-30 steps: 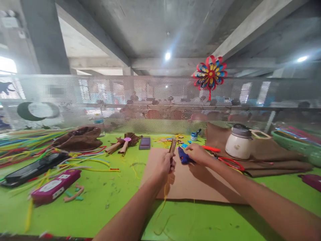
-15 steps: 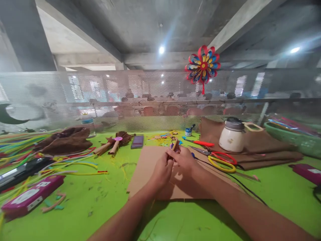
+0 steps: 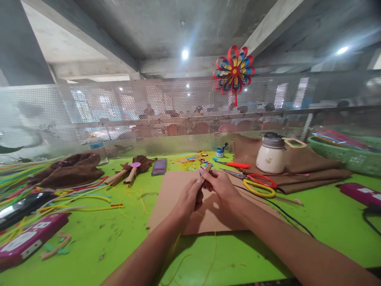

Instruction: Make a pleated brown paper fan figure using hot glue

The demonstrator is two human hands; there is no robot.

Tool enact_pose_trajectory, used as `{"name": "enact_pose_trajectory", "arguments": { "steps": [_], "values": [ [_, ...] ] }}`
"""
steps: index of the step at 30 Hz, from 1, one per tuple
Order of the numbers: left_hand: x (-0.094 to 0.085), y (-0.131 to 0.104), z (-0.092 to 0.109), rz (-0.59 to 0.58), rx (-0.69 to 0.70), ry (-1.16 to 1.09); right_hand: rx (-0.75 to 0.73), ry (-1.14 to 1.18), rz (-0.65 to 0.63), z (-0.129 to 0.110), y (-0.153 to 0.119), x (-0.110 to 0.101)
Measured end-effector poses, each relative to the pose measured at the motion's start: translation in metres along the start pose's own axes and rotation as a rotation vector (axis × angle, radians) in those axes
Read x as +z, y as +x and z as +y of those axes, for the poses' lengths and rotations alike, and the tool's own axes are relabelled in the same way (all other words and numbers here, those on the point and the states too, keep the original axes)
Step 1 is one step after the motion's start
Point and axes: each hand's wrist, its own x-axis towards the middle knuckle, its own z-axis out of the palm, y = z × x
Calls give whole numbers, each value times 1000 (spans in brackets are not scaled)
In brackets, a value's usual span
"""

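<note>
Over a sheet of brown cardboard point(image 3: 169, 198), both hands meet at one small piece. My left hand point(image 3: 192, 195) is closed round the lower part of a small brown strip point(image 3: 208, 167). With thumb and fingers, my right hand point(image 3: 218, 183) pinches the same strip from the right. A bit of purple shows beside the strip near the fingertips; its kind is too small to tell. Thin yellow thread point(image 3: 214, 250) trails below the hands over the cardboard's front edge. My fingers hide most of the held piece.
Scissors point(image 3: 258, 188), a red-handled tool point(image 3: 238, 165) and a cream jar point(image 3: 270, 157) stand right on brown cloth point(image 3: 315, 163). Left lie a purple power strip point(image 3: 32, 238), coloured pipe strips point(image 3: 95, 194) and brown paper pieces point(image 3: 131, 174). A perforated screen point(image 3: 119, 119) stands behind.
The view has shifted slightly, so things sit a little further left and higher. My hands have turned the small strip, and my right hand has moved slightly apart from my left.
</note>
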Motion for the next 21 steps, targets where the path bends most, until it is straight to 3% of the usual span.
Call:
{"name": "enact_pose_trajectory", "arguments": {
  "steps": [7,21],
  "values": [
    [-5,5,-6,-51,-33,66,-26,-44,32,-1,-1,1],
    [-3,6,-5,-9,-70,92,-72,-39,120,-2,11,-11]
  ]
}}
